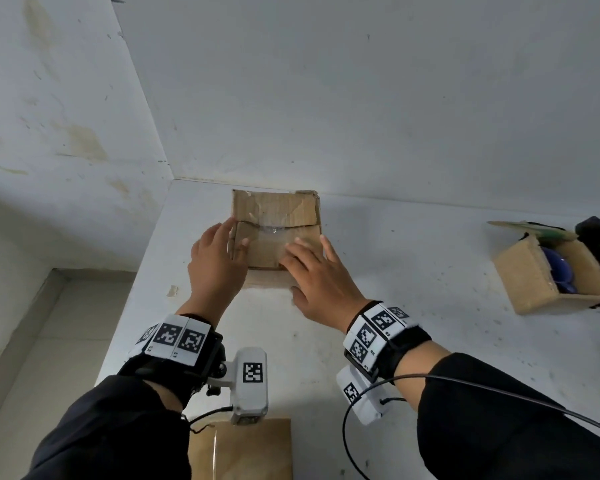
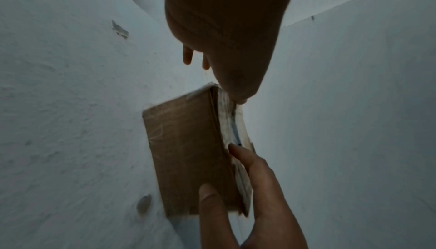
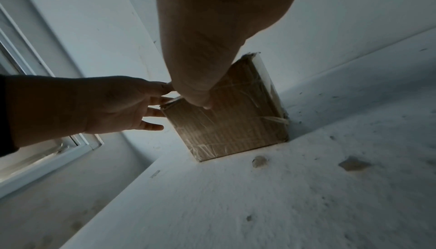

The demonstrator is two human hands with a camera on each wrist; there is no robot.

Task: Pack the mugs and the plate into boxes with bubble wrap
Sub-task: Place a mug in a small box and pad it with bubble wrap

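Sitting against the wall (image 1: 361,98), a box (image 1: 274,209) on white table (image 1: 413,306).

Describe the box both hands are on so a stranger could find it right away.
On the white counter, look to the far edge against the back wall, near the corner. The closed cardboard box sits there, flaps folded shut with clear tape. Unlike the open box to its right showing something blue, it is closed.
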